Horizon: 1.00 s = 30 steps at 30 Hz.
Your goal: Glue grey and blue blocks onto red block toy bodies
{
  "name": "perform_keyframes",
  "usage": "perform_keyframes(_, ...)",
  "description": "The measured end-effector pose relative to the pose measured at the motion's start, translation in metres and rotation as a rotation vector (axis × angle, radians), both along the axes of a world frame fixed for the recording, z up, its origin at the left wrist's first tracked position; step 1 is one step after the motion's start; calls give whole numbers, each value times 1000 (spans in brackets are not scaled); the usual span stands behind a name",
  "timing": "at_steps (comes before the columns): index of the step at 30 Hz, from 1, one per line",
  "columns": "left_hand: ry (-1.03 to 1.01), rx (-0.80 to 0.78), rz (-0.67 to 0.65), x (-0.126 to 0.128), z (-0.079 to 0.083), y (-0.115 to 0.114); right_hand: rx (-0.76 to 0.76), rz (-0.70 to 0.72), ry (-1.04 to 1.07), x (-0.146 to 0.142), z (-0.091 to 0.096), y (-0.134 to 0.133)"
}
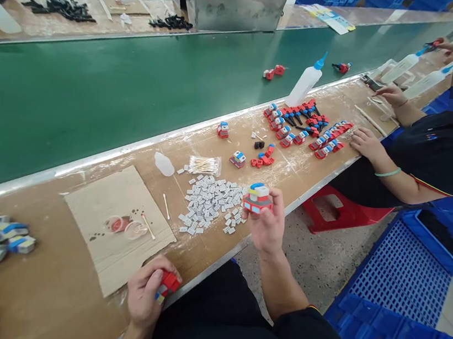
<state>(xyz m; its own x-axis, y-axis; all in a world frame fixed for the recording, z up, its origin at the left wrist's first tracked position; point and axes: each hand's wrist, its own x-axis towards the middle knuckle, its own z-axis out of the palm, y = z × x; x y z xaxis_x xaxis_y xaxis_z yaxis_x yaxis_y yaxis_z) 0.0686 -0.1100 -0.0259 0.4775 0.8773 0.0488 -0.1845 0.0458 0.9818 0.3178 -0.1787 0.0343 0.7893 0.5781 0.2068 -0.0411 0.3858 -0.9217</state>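
My right hand (266, 227) is closed on a small red, blue and white plastic part (258, 197), held up just past the bench edge beside a heap of small grey pieces (209, 200). My left hand (147, 292) is closed round another red part (167, 285) at the near edge of the wooden bench (60, 292), next to a sheet of cardboard (119, 222) carrying two small round dishes (127, 227) and a cotton swab.
A green conveyor belt (95, 91) runs along the bench's far side. Further right lie a pack of cotton swabs (204, 165), a white squeeze bottle (304, 84) and rows of red-blue parts (303, 127). A seated co-worker's hands (365, 143) rest there. Blue crates (401, 303) stand on the floor.
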Motion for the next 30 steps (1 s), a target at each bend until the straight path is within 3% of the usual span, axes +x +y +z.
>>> perform_keyframes(3,8,-21,7,-3,-5,0,45,262,438,4,5,0)
perform_keyframes(7,13,-54,12,-6,-9,0,65,362,627,8,10,1)
perform_keyframes(15,6,-40,4,-4,-6,0,134,390,574,2,16,2)
perform_keyframes(30,32,-12,-10,-8,-6,-1,93,308,264,-3,9,3)
